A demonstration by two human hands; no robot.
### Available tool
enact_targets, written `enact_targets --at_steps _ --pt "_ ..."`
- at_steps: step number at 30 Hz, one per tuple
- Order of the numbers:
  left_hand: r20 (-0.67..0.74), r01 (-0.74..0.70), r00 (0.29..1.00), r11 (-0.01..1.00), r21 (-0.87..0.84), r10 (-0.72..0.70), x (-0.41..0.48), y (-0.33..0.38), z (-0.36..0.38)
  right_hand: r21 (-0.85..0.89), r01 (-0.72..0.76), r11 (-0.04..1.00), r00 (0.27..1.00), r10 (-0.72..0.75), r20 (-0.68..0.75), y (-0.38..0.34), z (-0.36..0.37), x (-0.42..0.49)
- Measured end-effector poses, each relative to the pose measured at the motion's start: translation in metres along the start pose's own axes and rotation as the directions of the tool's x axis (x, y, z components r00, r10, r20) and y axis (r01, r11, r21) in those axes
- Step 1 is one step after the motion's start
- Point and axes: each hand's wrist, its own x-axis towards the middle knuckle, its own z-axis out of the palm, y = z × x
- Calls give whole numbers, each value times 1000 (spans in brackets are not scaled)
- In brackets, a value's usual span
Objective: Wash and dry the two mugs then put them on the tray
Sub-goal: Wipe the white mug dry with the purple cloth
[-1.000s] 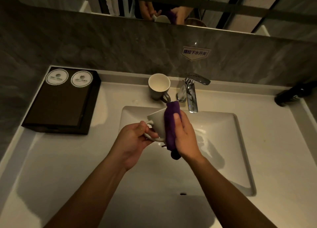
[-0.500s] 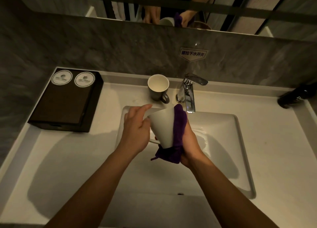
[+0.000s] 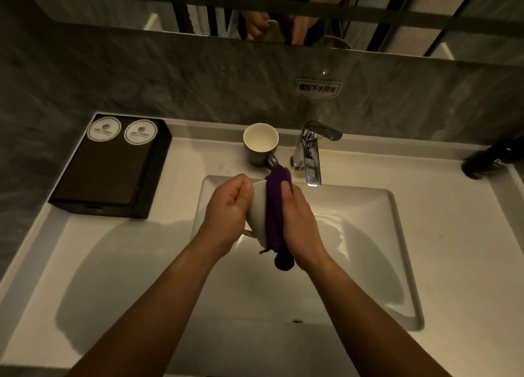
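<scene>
Over the sink basin [image 3: 368, 263], my left hand [image 3: 226, 209] grips a white mug [image 3: 257, 215], tilted with its rim away from me and its handle poking out below the hand. My right hand [image 3: 300, 223] presses a purple cloth [image 3: 275, 215] flat against the mug's right side; the cloth's end hangs below the mug. A second mug [image 3: 260, 144], grey outside and white inside, stands upright on the counter behind the basin, left of the tap. The dark tray [image 3: 105, 175] lies at the back left of the counter with two round white coasters [image 3: 122, 130] on it.
A chrome tap [image 3: 310, 155] stands behind the basin, close to the cloth's top end. A dark bottle [image 3: 493, 159] lies at the far right of the counter. A stone wall and a mirror [image 3: 283, 8] rise behind the sink.
My left hand shifted from the handle to the mug's body near the rim. The mug turned in my hands while my right hand kept the cloth against its side.
</scene>
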Motion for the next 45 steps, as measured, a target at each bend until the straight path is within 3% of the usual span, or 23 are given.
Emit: enact_targets --at_steps 2,4,5,7,9,13,17,19,21,24,27,30,32,35,37,39,42,45 --pt "-30 54 998 977 -207 -62 -3 -7 -3 282 -265 922 963 239 122 -15 -7 3" --pt "-24 146 985 892 -427 -172 -9 -12 -2 484 -543 687 839 423 342 -25 -14 5" --pt "-11 173 979 851 -495 -205 -11 -13 -1 486 -629 607 777 455 436 -25 -16 7" --pt "3 191 975 830 -524 -223 -15 -14 1 474 -691 546 721 467 512 -18 -17 10" --pt "2 178 980 880 -441 -197 -16 -17 -1 490 -699 520 714 475 515 -10 -16 11" --pt "60 58 997 991 -123 -51 -9 -10 -12 556 -630 543 777 428 461 0 -11 10" --pt "43 66 997 998 1 -66 -6 8 -6 542 -506 671 862 393 319 2 8 7" --pt "-94 74 993 994 80 -67 -6 8 2 455 -372 809 925 363 110 -2 20 2" --pt "-279 115 955 992 53 -96 -5 6 7 273 -155 950 983 176 -55 -2 29 -5" --pt "-391 146 906 987 -71 -162 -4 7 10 103 44 994 994 -33 -101 6 37 -11" --pt "-373 162 894 955 -247 -248 -4 1 8 247 -71 966 994 88 -58 12 38 -11" --pt "-297 215 882 872 -440 -367 -4 -3 2 505 -384 773 922 348 170 -3 30 -14" --pt "-256 225 878 821 -525 -404 -2 -5 0 520 -491 699 871 402 282 -8 23 -15" --pt "-247 208 913 892 -401 -324 0 -10 -1 465 -424 777 903 405 147 -3 27 -6" --pt "-257 222 920 933 -282 -297 -1 -15 1 310 -289 906 953 302 5 0 33 -3" --pt "-299 238 905 944 -229 -301 -3 -15 6 112 -91 990 991 101 -86 4 39 -2" --pt "-422 242 854 950 -198 -305 -3 -14 11 -187 123 975 983 -146 -113 4 44 -6" --pt "-413 225 869 961 -161 -273 1 -10 10 -230 295 927 936 -329 -127 7 43 -7"
